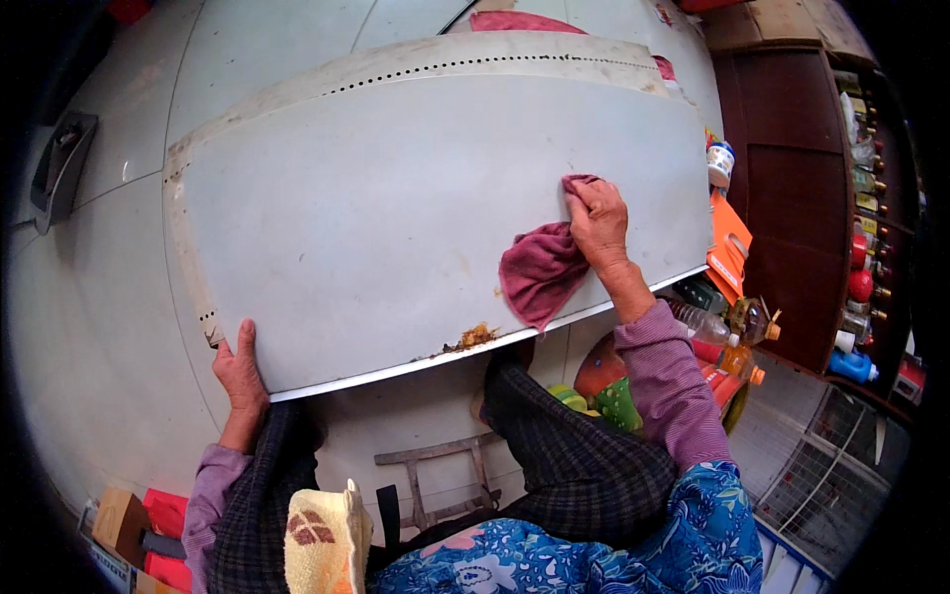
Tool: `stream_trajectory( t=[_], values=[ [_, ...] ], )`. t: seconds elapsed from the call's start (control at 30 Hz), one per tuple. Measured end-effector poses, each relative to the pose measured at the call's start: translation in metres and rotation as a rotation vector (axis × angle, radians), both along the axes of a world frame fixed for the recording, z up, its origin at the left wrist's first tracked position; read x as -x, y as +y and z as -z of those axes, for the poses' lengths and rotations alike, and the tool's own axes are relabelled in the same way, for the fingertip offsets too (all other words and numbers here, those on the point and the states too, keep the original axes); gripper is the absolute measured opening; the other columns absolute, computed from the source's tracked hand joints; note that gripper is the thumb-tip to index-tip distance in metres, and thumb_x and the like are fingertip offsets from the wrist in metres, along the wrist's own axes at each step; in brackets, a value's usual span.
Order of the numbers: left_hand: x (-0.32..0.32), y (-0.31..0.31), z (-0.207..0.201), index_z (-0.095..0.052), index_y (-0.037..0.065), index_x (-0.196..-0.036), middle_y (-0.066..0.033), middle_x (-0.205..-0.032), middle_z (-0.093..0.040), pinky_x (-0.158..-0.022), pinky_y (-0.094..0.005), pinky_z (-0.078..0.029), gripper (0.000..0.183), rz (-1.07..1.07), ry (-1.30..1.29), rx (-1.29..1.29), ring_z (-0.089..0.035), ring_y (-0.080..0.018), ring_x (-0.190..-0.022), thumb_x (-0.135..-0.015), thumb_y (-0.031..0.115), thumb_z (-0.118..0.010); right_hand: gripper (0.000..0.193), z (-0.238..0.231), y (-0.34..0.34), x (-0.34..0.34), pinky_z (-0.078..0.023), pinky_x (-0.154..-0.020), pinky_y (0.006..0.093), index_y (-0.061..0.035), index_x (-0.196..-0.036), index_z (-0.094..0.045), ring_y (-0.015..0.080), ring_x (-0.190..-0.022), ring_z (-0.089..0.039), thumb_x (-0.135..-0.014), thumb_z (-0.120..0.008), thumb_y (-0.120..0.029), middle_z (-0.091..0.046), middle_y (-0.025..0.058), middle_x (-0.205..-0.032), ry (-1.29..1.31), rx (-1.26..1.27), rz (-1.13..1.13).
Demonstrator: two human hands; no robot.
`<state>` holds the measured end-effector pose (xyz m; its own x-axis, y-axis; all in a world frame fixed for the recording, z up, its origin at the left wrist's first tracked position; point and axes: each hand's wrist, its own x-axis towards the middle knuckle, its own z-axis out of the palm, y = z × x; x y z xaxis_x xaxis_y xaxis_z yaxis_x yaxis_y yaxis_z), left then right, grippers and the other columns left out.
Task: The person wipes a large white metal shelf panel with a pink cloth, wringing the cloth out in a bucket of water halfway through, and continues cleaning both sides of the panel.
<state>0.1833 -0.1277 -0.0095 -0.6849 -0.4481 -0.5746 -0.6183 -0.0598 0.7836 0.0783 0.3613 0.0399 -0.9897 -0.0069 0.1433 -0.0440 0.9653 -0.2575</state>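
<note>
A large pale grey-white panel point(366, 218) lies across in front of me, with rows of small holes along its far and left edges. My left hand point(240, 374) grips its near left corner, thumb on top and fingers partly hidden at the edge. In my right hand point(598, 220) a maroon cloth point(544, 272) is bunched, its loose part spread on the panel's right half. A brown, rusty-looking stain point(472, 338) marks the near edge, left of the cloth.
Oil and drink bottles point(744, 364) and an orange box point(729, 247) crowd the panel's right side. Beyond them stands a dark wooden cabinet point(792, 198) with stocked shelves. A wire rack point(811, 445) is lower right. Between my legs sits a wooden frame point(435, 455).
</note>
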Motion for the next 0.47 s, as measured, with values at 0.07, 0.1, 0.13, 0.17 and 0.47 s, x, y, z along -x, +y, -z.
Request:
stream_trajectory(
  t=[0.07,0.1,0.13,0.17,0.47],
  values=[
    [0.0,-0.001,-0.001,-0.061,-0.001,-0.099,-0.0041,-0.093,-0.063,-0.072,-0.0263,-0.047,0.038,-0.002,-0.006,0.004,-0.056,-0.0111,-0.078,-0.083,0.032,-0.07,0.012,0.0,0.0,0.001,-0.045,-0.073,0.0404,-0.0077,-0.088,-0.067,0.03,-0.08,-0.056,-0.077,-0.062,-0.011,-0.06,0.0107,-0.08,-0.012,0.084,0.004],
    [0.0,0.0,-0.001,-0.061,-0.001,-0.099,-0.0042,-0.093,-0.063,-0.072,-0.0263,-0.047,0.038,0.001,0.001,0.001,-0.056,-0.0112,-0.078,-0.083,0.033,-0.07,0.011,-0.004,0.004,0.006,-0.045,-0.072,0.0405,-0.0078,-0.086,-0.067,0.0299,-0.079,-0.056,-0.077,-0.062,-0.011,-0.06,0.0105,-0.079,-0.013,0.164,0.026],
    [0.0,0.0,0.0,-0.061,-0.001,-0.099,-0.0043,-0.093,-0.063,-0.072,-0.0263,-0.047,0.039,0.003,0.008,-0.001,-0.056,-0.0112,-0.078,-0.083,0.033,-0.07,0.01,-0.005,0.006,0.009,-0.045,-0.072,0.0406,-0.0079,-0.084,-0.067,0.0297,-0.078,-0.057,-0.076,-0.063,-0.011,-0.06,0.0102,-0.078,-0.014,0.244,0.047],
    [-0.001,0.0,0.001,-0.062,-0.001,-0.099,-0.0043,-0.093,-0.063,-0.072,-0.0264,-0.047,0.039,0.003,0.006,-0.011,-0.056,-0.0112,-0.078,-0.083,0.033,-0.07,0.007,-0.009,0.007,0.013,-0.046,-0.072,0.0406,-0.0083,-0.081,-0.068,0.0298,-0.076,-0.058,-0.075,-0.063,-0.01,-0.061,0.0099,-0.076,-0.059,0.25,0.119],
    [-0.006,-0.006,0.01,-0.062,-0.001,-0.098,-0.004,-0.093,-0.063,-0.073,-0.0265,-0.046,0.038,0.014,0.018,-0.027,-0.055,-0.011,-0.079,-0.083,0.034,-0.07,0.007,0.005,0.005,0.007,-0.046,-0.072,0.0411,-0.0069,-0.08,-0.063,0.0311,-0.081,-0.056,-0.077,-0.057,-0.007,-0.06,0.0116,-0.079,0.045,0.007,-0.029]
  ],
)
